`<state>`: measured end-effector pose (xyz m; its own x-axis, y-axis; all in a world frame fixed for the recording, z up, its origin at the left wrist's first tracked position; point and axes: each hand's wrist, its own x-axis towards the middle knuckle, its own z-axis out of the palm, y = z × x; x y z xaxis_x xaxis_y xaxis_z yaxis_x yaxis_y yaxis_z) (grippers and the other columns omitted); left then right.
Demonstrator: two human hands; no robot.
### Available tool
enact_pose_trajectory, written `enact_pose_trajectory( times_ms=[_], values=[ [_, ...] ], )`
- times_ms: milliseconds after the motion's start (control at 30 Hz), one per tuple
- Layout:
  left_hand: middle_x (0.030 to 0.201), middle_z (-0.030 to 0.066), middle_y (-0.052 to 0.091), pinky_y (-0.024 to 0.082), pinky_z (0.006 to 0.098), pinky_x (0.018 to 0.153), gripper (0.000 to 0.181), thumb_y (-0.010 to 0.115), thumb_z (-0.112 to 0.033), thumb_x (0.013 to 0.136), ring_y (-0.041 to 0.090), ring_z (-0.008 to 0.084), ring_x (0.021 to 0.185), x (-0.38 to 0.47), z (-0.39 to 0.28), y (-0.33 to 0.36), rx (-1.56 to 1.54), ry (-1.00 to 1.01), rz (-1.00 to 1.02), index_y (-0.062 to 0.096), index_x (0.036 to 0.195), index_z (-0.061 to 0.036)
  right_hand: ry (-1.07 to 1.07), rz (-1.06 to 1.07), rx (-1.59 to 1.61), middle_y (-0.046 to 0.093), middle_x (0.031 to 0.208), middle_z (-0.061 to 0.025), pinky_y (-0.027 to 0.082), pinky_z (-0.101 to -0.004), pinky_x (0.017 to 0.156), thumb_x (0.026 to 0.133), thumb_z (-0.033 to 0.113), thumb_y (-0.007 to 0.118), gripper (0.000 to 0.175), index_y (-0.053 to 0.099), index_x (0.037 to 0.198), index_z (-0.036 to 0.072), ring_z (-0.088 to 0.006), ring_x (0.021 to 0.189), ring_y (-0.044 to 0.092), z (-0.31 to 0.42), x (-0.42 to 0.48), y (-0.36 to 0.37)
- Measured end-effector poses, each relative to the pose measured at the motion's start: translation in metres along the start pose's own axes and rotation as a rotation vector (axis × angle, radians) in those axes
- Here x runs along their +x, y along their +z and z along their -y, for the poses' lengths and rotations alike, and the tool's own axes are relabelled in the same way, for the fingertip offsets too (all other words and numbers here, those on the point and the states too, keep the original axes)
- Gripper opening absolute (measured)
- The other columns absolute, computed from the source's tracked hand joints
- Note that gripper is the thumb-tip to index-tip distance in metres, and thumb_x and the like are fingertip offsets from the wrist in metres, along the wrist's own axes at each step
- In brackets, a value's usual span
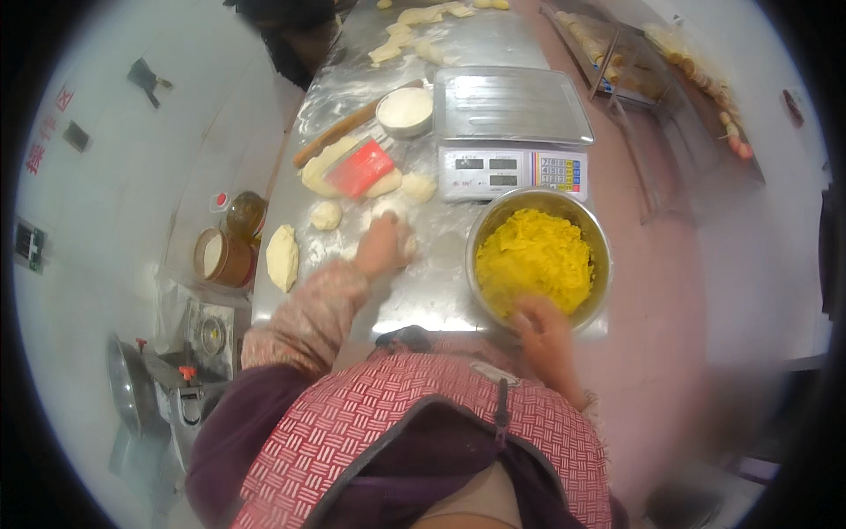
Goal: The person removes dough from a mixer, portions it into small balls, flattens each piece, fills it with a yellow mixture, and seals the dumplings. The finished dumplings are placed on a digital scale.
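Note:
My left hand (382, 246) reaches down to the floury steel table (443, 258), touching a pale piece of dough (388, 206). Its fingers are blurred, and whether they grip the dough is unclear. My right hand (547, 334) hangs at the near rim of a steel bowl (473, 264), its fingers curled; what they hold, if anything, is hidden. Soft yellow filling (535, 254) is heaped inside the bowl. Around my left hand lie a round dough ball (326, 215), another dough piece (418, 187) and an oval dough lump (283, 258).
A red dough scraper (360, 168) rests on a larger dough slab (317, 173). Behind it are a wooden rolling pin (344, 131) and a bowl of flour (404, 108). A digital scale (512, 109) stands behind the filling bowl. Dough strips (403, 33) lie at the far end.

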<state>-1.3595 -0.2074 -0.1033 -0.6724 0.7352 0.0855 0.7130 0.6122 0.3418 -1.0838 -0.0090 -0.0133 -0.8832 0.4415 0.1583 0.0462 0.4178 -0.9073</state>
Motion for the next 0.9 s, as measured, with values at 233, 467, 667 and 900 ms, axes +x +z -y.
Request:
enact_pose_trajectory(
  times_ms=[233, 467, 667, 900],
  values=[
    [0.099, 0.0191, 0.053, 0.045, 0.0459, 0.08, 0.03, 0.071, -0.011, 0.067, 0.052, 0.039, 0.089, -0.013, -0.008, -0.006, -0.222, -0.124, 0.013, 0.06, 0.095, -0.0049, -0.142, 0.071, -0.041, 0.064, 0.094, -0.0141, 0.05, -0.0341, 0.073, 0.086, 0.011, 0.061, 0.017, 0.064, 0.1, 0.002, -0.0283, 0.083, 0.063, 0.0, 0.015, 0.007],
    [0.109, 0.0164, 0.055, 0.045, 0.0449, 0.089, 0.042, 0.076, -0.016, 0.068, 0.052, 0.0385, 0.101, -0.017, -0.022, -0.004, 0.018, -0.085, 0.027, 0.062, 0.107, -0.0086, -0.381, 0.168, -0.034, 0.062, 0.093, -0.0138, 0.05, -0.0353, 0.071, 0.087, 0.011, 0.062, 0.017, 0.064, 0.1, 0.002, -0.0283, 0.081, 0.063, 0.011, 0.04, 0.031],
    [0.109, 0.0182, 0.054, 0.047, 0.0451, 0.086, 0.045, 0.08, -0.027, 0.067, 0.053, 0.0393, 0.102, -0.021, -0.023, 0.011, 0.085, -0.203, -0.038, 0.063, 0.108, -0.0153, -0.312, 0.165, -0.029, 0.063, 0.088, -0.0171, 0.049, -0.0383, 0.072, 0.086, 0.012, 0.062, 0.016, 0.065, 0.097, 0.001, -0.0333, 0.083, 0.063, -0.002, 0.027, 0.03],
    [0.1, 0.0138, 0.055, 0.048, 0.0354, 0.081, 0.04, 0.08, -0.016, 0.066, 0.058, 0.0252, 0.094, -0.016, -0.027, -0.037, -0.296, 0.037, 0.222, 0.058, 0.098, -0.0084, -0.254, 0.156, -0.072, 0.064, 0.089, -0.0162, 0.049, -0.0382, 0.074, 0.088, 0.017, 0.062, 0.021, 0.064, 0.102, 0.001, -0.0309, 0.09, 0.062, -0.004, 0.026, 0.025]
  ],
)
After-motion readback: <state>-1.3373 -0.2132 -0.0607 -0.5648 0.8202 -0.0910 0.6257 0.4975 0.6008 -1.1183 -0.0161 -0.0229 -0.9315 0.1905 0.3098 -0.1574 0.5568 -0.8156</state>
